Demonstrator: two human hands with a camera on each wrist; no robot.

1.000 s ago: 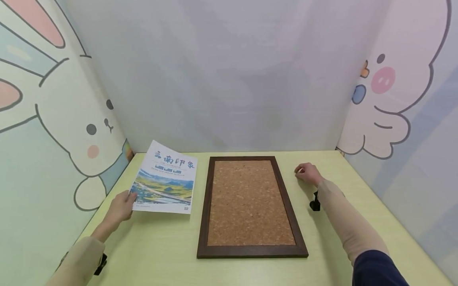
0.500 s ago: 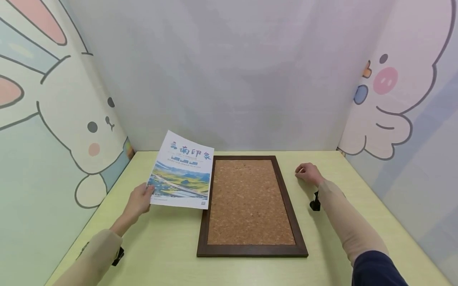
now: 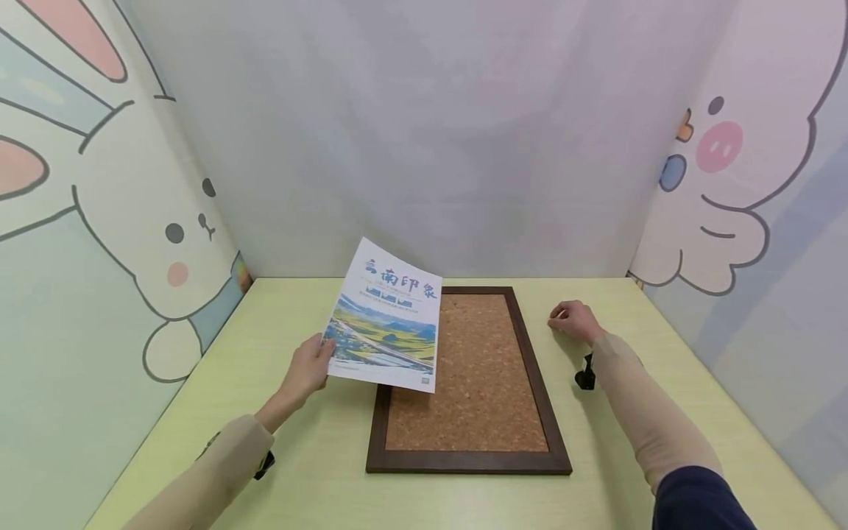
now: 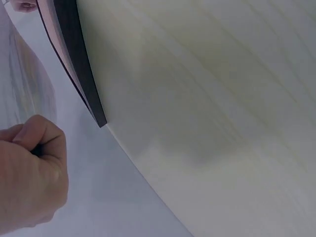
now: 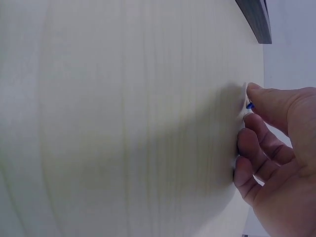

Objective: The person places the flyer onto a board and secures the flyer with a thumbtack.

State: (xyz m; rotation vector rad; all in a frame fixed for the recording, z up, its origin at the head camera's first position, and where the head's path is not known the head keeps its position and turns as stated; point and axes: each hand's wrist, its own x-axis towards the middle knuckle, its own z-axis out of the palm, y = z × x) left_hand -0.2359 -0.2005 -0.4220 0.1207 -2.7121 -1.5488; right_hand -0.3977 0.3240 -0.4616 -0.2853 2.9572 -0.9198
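My left hand (image 3: 311, 366) grips a printed paper poster (image 3: 387, 320) by its lower left edge. It shows blue Chinese lettering above a landscape picture. The poster is held up at a tilt, overlapping the left part of a cork board (image 3: 486, 383) with a dark brown frame. In the left wrist view, my left fist (image 4: 37, 177) is curled at the poster's pale sheet (image 4: 29, 84). To the right of the board, my right hand (image 3: 573, 322) rests low at the tabletop. Its thumb and forefinger pinch a tiny blue pin-like thing (image 5: 250, 105), mostly hidden; the other fingers are curled.
The board lies flat on a pale yellow-green table (image 3: 318, 456). A grey curtain-like wall (image 3: 424, 140) stands behind, with cartoon-printed panels on the left (image 3: 119, 294) and right (image 3: 748, 243). Small black wrist devices (image 3: 585, 374) sit under the sleeves.
My left hand has carried the poster to the right, from beside the board to over its left part. My right hand has stayed in place.
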